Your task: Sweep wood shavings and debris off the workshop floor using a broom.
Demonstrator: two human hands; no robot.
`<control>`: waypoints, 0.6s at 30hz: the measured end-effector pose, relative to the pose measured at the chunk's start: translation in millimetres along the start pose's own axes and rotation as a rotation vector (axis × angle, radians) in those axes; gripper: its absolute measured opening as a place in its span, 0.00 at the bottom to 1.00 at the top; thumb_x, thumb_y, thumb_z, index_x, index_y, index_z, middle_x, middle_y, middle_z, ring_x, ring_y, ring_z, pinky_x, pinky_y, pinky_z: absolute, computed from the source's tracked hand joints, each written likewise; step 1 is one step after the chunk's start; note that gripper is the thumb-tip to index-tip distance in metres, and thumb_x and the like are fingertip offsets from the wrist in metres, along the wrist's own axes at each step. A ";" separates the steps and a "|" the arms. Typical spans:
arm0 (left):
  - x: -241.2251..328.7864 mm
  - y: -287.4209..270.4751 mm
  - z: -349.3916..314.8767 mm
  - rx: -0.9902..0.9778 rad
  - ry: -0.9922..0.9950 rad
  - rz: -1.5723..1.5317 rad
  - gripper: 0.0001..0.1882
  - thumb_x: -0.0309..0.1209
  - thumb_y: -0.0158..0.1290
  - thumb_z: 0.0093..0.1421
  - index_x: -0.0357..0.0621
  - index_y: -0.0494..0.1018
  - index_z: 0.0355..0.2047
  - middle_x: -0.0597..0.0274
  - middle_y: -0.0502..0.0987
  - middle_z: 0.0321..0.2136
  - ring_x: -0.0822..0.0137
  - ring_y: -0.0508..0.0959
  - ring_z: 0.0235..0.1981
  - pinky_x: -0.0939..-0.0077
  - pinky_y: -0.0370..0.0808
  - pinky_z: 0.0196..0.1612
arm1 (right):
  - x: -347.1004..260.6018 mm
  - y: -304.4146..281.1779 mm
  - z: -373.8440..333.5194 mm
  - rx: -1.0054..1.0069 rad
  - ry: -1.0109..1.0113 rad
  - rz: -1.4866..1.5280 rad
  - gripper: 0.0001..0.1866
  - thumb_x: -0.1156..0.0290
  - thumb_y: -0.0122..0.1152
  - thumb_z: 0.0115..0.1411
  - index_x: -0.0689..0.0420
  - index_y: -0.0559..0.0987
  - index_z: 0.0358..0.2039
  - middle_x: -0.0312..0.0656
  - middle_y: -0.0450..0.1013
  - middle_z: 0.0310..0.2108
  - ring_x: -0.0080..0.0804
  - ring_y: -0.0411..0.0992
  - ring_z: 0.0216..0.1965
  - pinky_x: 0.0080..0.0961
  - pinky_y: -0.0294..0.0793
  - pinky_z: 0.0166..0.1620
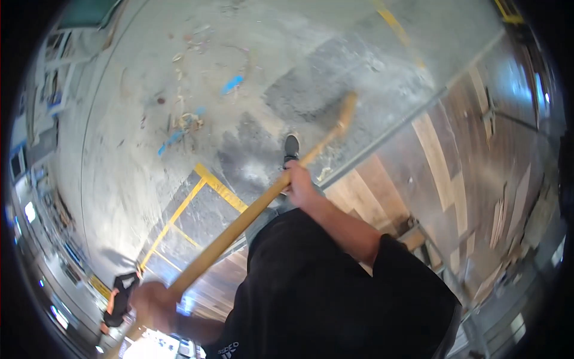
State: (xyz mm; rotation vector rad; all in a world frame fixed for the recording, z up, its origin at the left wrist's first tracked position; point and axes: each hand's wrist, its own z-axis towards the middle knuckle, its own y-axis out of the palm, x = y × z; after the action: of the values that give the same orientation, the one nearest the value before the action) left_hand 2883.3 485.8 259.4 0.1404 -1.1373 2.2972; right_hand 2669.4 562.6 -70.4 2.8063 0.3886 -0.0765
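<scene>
A long yellow-tan wooden pole, apparently a broom (230,233), runs slantwise across my body from the lower left to the floor ahead on the right. My right hand (299,183) is closed round its lower part, just above my dark shoe. Near the upper end, my left hand (156,306) grips the pole too, though motion smears its fingers. The broom's far end is a blurred tan bar over a dark grey floor patch, so its bristles cannot be made out.
Loose debris (190,122) and blue scraps (232,84) lie on the concrete ahead and left. Yellow lines (224,190) mark the floor. Wood planks (430,155) line the right side, bordered by a metal edge. Another person (122,293) is at the lower left.
</scene>
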 end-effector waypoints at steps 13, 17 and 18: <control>30.4 -32.6 -26.7 -0.433 -0.149 -0.409 0.12 0.29 0.53 0.52 0.45 0.67 0.15 0.61 0.75 0.14 0.68 0.72 0.13 0.79 0.66 0.18 | 70.6 177.7 106.8 -0.582 0.244 -0.505 0.07 0.68 0.52 0.54 0.54 0.67 0.23 0.38 0.61 0.16 0.29 0.62 0.14 0.24 0.62 0.16; 31.6 -43.9 -52.8 -0.189 -0.347 -0.456 0.12 0.32 0.55 0.53 0.42 0.68 0.17 0.59 0.75 0.15 0.67 0.74 0.16 0.76 0.70 0.22 | 76.8 202.4 120.1 -0.757 0.073 -0.512 0.10 0.62 0.54 0.55 0.52 0.68 0.24 0.37 0.62 0.17 0.32 0.65 0.19 0.27 0.67 0.24; 35.2 -69.3 -67.5 0.015 -0.449 -0.469 0.13 0.33 0.56 0.52 0.41 0.68 0.17 0.59 0.74 0.14 0.67 0.74 0.15 0.76 0.70 0.22 | 99.6 196.4 76.7 -0.733 0.090 -0.610 0.11 0.58 0.54 0.56 0.51 0.69 0.24 0.36 0.63 0.17 0.30 0.66 0.21 0.27 0.65 0.24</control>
State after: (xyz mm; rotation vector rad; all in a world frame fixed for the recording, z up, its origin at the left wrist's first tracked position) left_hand 2900.9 585.7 276.8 0.8686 -1.1445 1.8954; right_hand 2818.0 384.6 -95.3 1.9033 1.0388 0.0528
